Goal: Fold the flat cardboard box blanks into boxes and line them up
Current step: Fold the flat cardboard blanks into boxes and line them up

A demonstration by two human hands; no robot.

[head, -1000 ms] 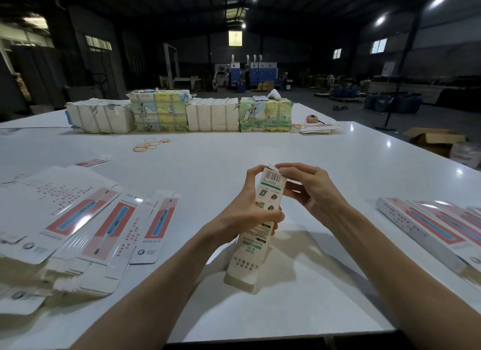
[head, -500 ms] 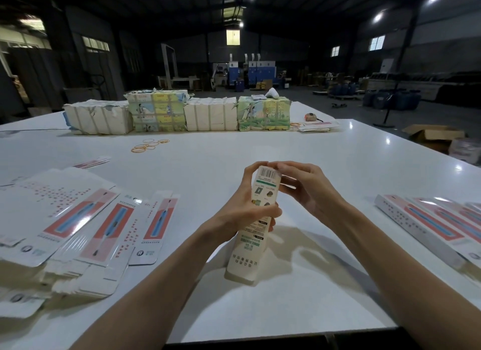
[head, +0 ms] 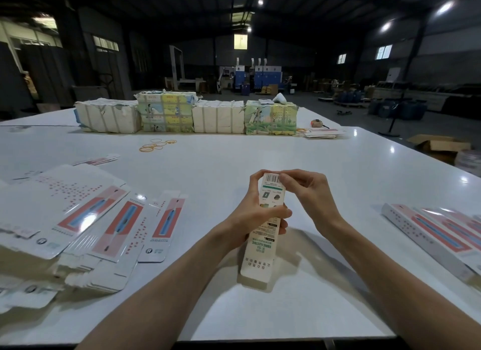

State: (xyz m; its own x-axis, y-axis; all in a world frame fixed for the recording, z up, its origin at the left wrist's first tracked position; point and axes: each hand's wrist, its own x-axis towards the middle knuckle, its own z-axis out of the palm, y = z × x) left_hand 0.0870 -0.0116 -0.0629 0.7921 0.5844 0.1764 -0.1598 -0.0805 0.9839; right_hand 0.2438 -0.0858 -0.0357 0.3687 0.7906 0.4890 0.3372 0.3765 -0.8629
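Gripping a narrow printed box (head: 263, 235) at mid-length with the left hand (head: 256, 214), fingers curled round it; pinching its barcoded top end with the right hand (head: 309, 193). Held near upright, tilted slightly, over the front centre of the white desk (head: 234, 157), lower end possibly touching the surface. To the left, a fanned heap of flat blanks (head: 78, 219); to the right, folded boxes (head: 429, 235) lying side by side. Farther back, loose rubber bands (head: 156, 145) and a row of wrapped bundles (head: 216, 116) near the far edge.
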